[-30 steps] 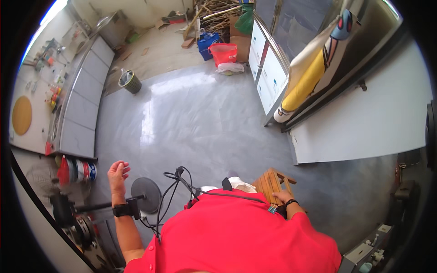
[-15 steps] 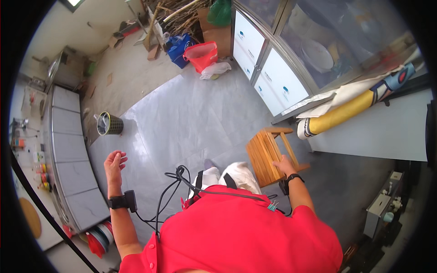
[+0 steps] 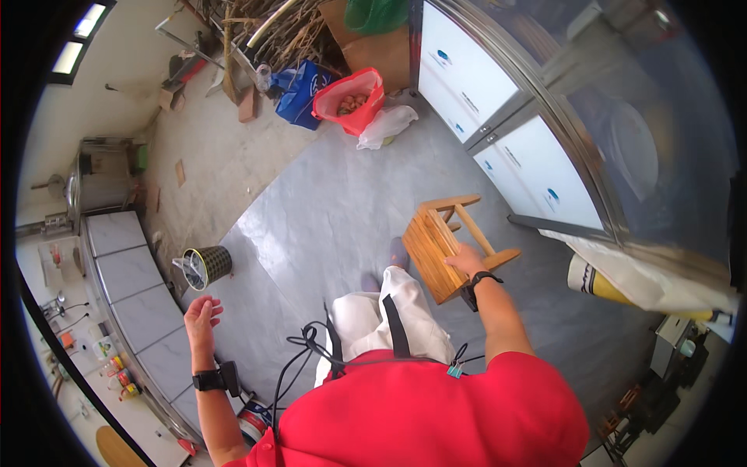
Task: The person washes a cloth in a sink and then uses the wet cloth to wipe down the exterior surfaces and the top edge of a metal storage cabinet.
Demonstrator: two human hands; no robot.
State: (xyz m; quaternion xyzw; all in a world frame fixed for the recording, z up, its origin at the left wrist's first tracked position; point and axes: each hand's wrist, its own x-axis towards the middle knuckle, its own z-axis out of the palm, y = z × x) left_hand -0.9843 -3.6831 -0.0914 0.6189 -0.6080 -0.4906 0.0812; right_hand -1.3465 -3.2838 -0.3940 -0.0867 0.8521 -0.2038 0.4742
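The wooden stool is carried tilted, clear of the grey floor, just right of the person's legs. The right hand is closed around its seat edge. The left hand hangs open, fingers loosely curled, holding nothing, near the bin beside the counter.

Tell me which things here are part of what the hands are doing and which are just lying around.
In hand:
wooden stool, carried tilted by the right hand
left hand, open and holding nothing

Lying about:
mesh waste bin
red bag
blue bag
white bag
pile of sticks
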